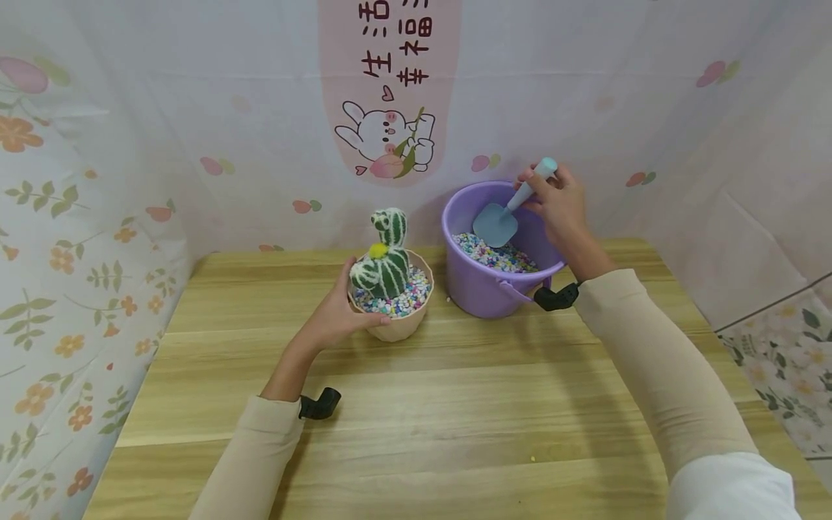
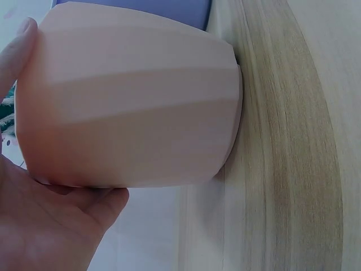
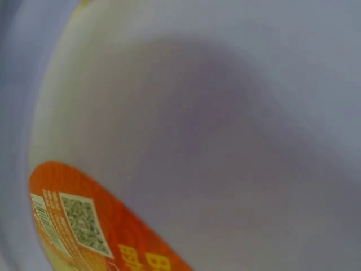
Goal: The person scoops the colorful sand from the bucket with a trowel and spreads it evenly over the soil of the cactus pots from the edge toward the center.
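Note:
My left hand (image 1: pixel 336 315) grips a peach-coloured flowerpot (image 1: pixel 398 331) from its left side, thumb at the front rim, fingers round the back. In the left wrist view the faceted flowerpot (image 2: pixel 135 101) fills much of the picture. Coloured pebbles (image 1: pixel 416 292) fill it around a green knitted cactus (image 1: pixel 390 273) with a yellow flower. My right hand (image 1: pixel 560 206) holds a toy shovel (image 1: pixel 495 225) by its pale blue handle, above the purple bucket (image 1: pixel 477 289). Its blade points down near the pebbles (image 1: pixel 490 253) inside. The right wrist view shows only the bucket's side and an orange label (image 3: pixel 96 226).
Flowerpot and bucket stand side by side near the back of a wooden table (image 1: pixel 416 426). The bucket's handle (image 1: pixel 516 291) hangs at its front. Behind the table hangs a white printed cloth (image 1: pixel 552 94). A few stray pebbles lie on the wood.

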`<action>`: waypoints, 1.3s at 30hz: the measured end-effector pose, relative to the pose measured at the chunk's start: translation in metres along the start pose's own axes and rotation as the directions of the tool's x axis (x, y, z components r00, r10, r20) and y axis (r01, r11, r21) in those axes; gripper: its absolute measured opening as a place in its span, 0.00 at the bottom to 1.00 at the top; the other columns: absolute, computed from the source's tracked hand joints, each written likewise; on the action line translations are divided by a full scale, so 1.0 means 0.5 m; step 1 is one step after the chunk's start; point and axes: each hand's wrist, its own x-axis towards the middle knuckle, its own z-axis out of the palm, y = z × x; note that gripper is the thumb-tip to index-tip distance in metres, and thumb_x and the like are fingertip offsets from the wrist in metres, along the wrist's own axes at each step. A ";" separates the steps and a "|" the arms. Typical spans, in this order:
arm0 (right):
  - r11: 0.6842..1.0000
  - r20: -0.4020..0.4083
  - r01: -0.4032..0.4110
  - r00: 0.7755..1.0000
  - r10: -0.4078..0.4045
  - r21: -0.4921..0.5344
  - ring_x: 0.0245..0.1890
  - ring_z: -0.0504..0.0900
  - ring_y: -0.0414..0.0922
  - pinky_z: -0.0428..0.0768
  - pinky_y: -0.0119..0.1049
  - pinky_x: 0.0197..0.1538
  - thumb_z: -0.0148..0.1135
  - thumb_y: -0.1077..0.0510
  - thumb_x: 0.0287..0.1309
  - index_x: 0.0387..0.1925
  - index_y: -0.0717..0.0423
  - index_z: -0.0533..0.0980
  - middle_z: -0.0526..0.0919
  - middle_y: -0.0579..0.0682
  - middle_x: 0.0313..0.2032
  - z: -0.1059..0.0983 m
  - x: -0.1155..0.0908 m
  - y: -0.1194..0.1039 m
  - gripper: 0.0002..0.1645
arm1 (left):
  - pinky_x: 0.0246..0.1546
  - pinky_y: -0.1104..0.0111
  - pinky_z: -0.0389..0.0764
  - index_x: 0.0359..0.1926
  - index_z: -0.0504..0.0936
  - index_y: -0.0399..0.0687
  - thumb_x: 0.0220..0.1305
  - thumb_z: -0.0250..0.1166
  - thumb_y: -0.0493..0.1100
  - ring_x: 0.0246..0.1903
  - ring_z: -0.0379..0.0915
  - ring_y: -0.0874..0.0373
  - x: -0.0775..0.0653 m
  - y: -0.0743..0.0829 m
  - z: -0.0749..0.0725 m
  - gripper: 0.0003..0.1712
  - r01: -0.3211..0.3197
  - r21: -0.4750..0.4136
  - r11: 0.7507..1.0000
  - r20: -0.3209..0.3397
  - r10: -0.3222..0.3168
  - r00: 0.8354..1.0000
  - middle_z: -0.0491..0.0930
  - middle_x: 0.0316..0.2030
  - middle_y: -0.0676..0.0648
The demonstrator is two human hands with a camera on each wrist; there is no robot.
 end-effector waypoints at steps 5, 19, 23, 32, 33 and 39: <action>0.996 0.026 0.014 1.000 -0.012 -0.089 0.45 0.83 0.51 0.83 0.37 0.43 0.66 0.57 0.59 0.44 0.56 0.75 0.83 0.53 0.39 -0.003 0.001 0.006 0.14 | 0.70 0.46 0.52 0.77 0.32 0.57 0.49 0.77 0.51 0.70 0.53 0.45 0.001 -0.001 0.000 0.71 0.001 -0.011 1.000 0.011 0.000 1.000 0.49 0.74 0.42; 0.985 0.048 0.008 0.999 0.000 -0.174 0.46 0.81 0.49 0.82 0.45 0.50 0.62 0.54 0.63 0.43 0.55 0.74 0.82 0.53 0.39 0.005 0.000 0.007 0.12 | 0.69 0.45 0.54 0.77 0.34 0.58 0.47 0.78 0.53 0.69 0.54 0.45 -0.004 -0.002 -0.001 0.71 0.007 -0.009 1.000 0.000 -0.007 1.000 0.52 0.73 0.42; 0.982 0.034 -0.008 0.999 0.015 -0.188 0.45 0.82 0.49 0.81 0.45 0.50 0.60 0.54 0.65 0.44 0.57 0.72 0.82 0.53 0.38 0.009 0.001 0.006 0.11 | 0.69 0.46 0.54 0.77 0.34 0.58 0.47 0.78 0.53 0.69 0.54 0.45 -0.007 -0.002 -0.004 0.71 -0.008 -0.020 1.000 -0.005 0.007 1.000 0.53 0.72 0.43; 0.957 0.053 0.014 0.999 0.002 -0.289 0.43 0.81 0.47 0.83 0.41 0.47 0.56 0.54 0.68 0.40 0.53 0.71 0.82 0.50 0.36 0.006 -0.001 0.007 0.07 | 0.69 0.48 0.55 0.77 0.35 0.57 0.47 0.78 0.50 0.68 0.57 0.47 -0.003 -0.004 -0.003 0.70 -0.038 -0.043 0.998 0.004 0.038 0.999 0.55 0.71 0.44; 0.950 0.070 0.010 0.998 0.012 -0.313 0.44 0.81 0.46 0.82 0.42 0.49 0.56 0.53 0.69 0.41 0.53 0.71 0.82 0.49 0.37 0.006 -0.002 0.008 0.07 | 0.69 0.48 0.55 0.77 0.35 0.57 0.47 0.78 0.50 0.68 0.56 0.47 -0.002 -0.004 -0.004 0.70 -0.040 -0.042 0.998 0.006 0.040 0.999 0.55 0.71 0.43; 0.934 0.150 0.015 0.988 0.042 -0.356 0.45 0.80 0.46 0.80 0.44 0.52 0.53 0.54 0.70 0.43 0.54 0.68 0.80 0.49 0.38 0.003 -0.003 0.011 0.08 | 0.69 0.48 0.56 0.77 0.36 0.55 0.47 0.78 0.50 0.68 0.57 0.47 0.003 -0.004 -0.002 0.69 -0.046 -0.047 0.998 0.015 0.046 0.999 0.56 0.70 0.44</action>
